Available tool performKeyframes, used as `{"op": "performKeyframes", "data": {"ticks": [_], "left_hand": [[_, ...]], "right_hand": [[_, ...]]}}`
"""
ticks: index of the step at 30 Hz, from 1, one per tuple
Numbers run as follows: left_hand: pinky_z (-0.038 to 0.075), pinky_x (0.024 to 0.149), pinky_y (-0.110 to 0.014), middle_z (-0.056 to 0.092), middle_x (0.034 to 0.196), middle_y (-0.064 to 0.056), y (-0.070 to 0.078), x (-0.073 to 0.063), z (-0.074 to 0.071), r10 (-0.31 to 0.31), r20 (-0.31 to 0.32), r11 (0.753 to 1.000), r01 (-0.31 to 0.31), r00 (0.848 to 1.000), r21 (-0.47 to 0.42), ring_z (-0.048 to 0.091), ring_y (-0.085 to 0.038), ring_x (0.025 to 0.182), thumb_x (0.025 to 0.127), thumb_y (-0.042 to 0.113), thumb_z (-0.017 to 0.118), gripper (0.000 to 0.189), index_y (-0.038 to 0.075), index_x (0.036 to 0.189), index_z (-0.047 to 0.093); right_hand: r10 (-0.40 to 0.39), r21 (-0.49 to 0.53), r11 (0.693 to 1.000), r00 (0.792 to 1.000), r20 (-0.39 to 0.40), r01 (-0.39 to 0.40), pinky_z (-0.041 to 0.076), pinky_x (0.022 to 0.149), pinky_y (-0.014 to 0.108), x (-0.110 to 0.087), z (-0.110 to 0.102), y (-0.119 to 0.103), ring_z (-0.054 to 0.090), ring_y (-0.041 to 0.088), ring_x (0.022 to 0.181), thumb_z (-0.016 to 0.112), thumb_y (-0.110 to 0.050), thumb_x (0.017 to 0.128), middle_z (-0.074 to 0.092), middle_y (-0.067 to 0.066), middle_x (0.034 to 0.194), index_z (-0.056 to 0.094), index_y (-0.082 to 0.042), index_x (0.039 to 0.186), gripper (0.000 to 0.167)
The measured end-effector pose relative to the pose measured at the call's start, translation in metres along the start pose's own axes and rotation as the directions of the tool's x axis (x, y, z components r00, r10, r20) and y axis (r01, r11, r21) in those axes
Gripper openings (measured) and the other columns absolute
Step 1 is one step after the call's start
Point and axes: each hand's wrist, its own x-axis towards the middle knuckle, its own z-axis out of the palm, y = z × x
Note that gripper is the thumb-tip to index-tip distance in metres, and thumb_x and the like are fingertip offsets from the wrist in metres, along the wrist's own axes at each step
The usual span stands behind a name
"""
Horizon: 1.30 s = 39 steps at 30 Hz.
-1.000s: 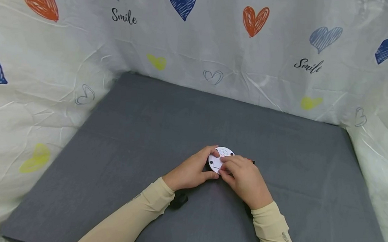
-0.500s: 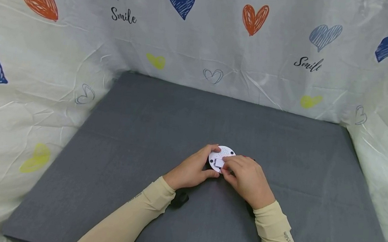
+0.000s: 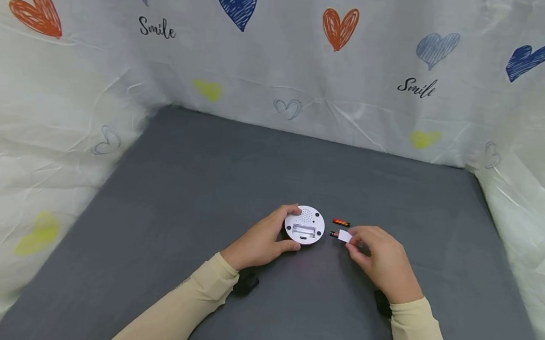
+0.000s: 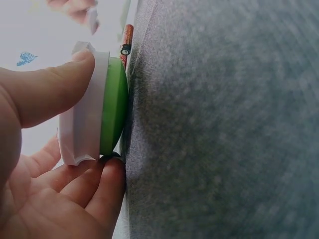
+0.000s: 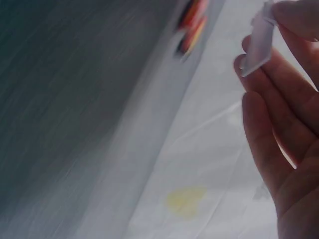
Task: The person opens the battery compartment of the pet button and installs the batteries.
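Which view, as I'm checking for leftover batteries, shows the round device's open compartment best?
The head view: it looks onto the compartment, which appears empty. The left wrist view shows the round device edge-on, compartment hidden; the right wrist view shows none of it.

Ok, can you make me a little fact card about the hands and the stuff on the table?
Left hand: grips a round white-and-green plastic gadget
Right hand: pinches a small flat white plastic cover
Battery slot: uncovered, looks empty
Batteries: two red-and-black cylinders right of the gadget, one partly behind the cover in the head view
Table: grey cloth top
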Motion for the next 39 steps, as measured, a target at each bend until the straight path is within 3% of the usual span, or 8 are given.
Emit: {"op": "performKeyframes", "data": {"ticks": [3, 9, 13, 20, 24, 29, 39], "left_hand": [[0.037, 0.130, -0.042, 0.043, 0.171, -0.002, -0.001, 0.000, 0.000, -0.006, -0.007, 1.000, 0.006, 1.000, 0.003, 0.041, -0.019, 0.160, 0.098, 0.025, 0.083, 0.075, 0.015, 0.160, 0.042], [0.040, 0.128, -0.041, 0.045, 0.170, -0.002, 0.000, 0.003, 0.001, -0.005, -0.005, 1.000, 0.005, 1.000, 0.008, 0.044, -0.018, 0.157, 0.098, 0.026, 0.084, 0.075, 0.015, 0.160, 0.042], [0.042, 0.127, -0.041, 0.044, 0.170, -0.003, -0.001, 0.002, -0.001, -0.008, -0.004, 1.000, 0.008, 1.000, 0.003, 0.046, -0.018, 0.155, 0.098, 0.027, 0.084, 0.076, 0.015, 0.160, 0.042], [0.044, 0.124, -0.042, 0.044, 0.170, -0.004, -0.001, 0.001, -0.001, 0.003, -0.011, 1.000, -0.003, 1.000, 0.000, 0.049, -0.020, 0.153, 0.097, 0.026, 0.084, 0.074, 0.015, 0.159, 0.043], [0.046, 0.123, -0.041, 0.044, 0.171, -0.002, -0.001, 0.001, 0.000, 0.003, -0.002, 1.000, -0.003, 1.000, -0.009, 0.051, -0.019, 0.151, 0.097, 0.025, 0.085, 0.075, 0.016, 0.159, 0.043], [0.048, 0.120, -0.041, 0.044, 0.170, 0.000, -0.001, 0.000, 0.002, -0.002, 0.003, 1.000, 0.003, 1.000, -0.020, 0.055, -0.018, 0.146, 0.097, 0.025, 0.085, 0.075, 0.017, 0.158, 0.044], [0.047, 0.121, -0.040, 0.044, 0.170, 0.002, -0.001, 0.001, 0.000, -0.022, 0.001, 0.999, 0.022, 1.000, -0.026, 0.056, -0.018, 0.145, 0.096, 0.025, 0.085, 0.077, 0.017, 0.160, 0.043]], "right_hand": [[0.100, -0.045, 0.994, 0.993, 0.060, -0.098, 0.058, 0.071, 0.037, -0.014, -0.008, 0.013, 0.067, 0.013, 0.087, 0.089, -0.005, 0.085, 0.078, 0.000, 0.104, 0.073, -0.018, 0.088, 0.021], [0.242, -0.066, 0.970, 0.951, 0.191, -0.234, 0.053, 0.071, 0.035, -0.029, -0.014, 0.027, 0.063, 0.013, 0.086, 0.088, -0.009, 0.089, 0.079, 0.003, 0.111, 0.073, -0.021, 0.088, 0.019], [0.249, -0.055, 0.969, 0.943, 0.220, -0.243, 0.057, 0.077, 0.041, -0.016, -0.016, 0.026, 0.070, 0.020, 0.095, 0.088, -0.015, 0.091, 0.079, 0.006, 0.118, 0.073, -0.020, 0.089, 0.016], [0.210, -0.064, 0.977, 0.955, 0.207, -0.201, 0.060, 0.081, 0.047, 0.027, -0.001, 0.018, 0.070, 0.023, 0.095, 0.083, -0.014, 0.096, 0.078, 0.004, 0.105, 0.078, -0.014, 0.105, 0.011], [0.216, -0.066, 0.976, 0.946, 0.241, -0.206, 0.060, 0.082, 0.047, 0.045, 0.013, 0.016, 0.070, 0.025, 0.096, 0.083, -0.013, 0.096, 0.077, 0.004, 0.105, 0.079, -0.013, 0.106, 0.011], [0.247, -0.090, 0.969, 0.930, 0.272, -0.231, 0.060, 0.078, 0.045, 0.050, 0.023, 0.017, 0.068, 0.024, 0.092, 0.084, -0.010, 0.094, 0.075, 0.004, 0.100, 0.081, -0.012, 0.101, 0.008], [0.214, -0.075, 0.977, 0.945, 0.249, -0.202, 0.058, 0.075, 0.045, 0.049, 0.024, 0.018, 0.066, 0.024, 0.085, 0.085, -0.008, 0.092, 0.073, 0.004, 0.094, 0.080, -0.012, 0.097, 0.008]]}}
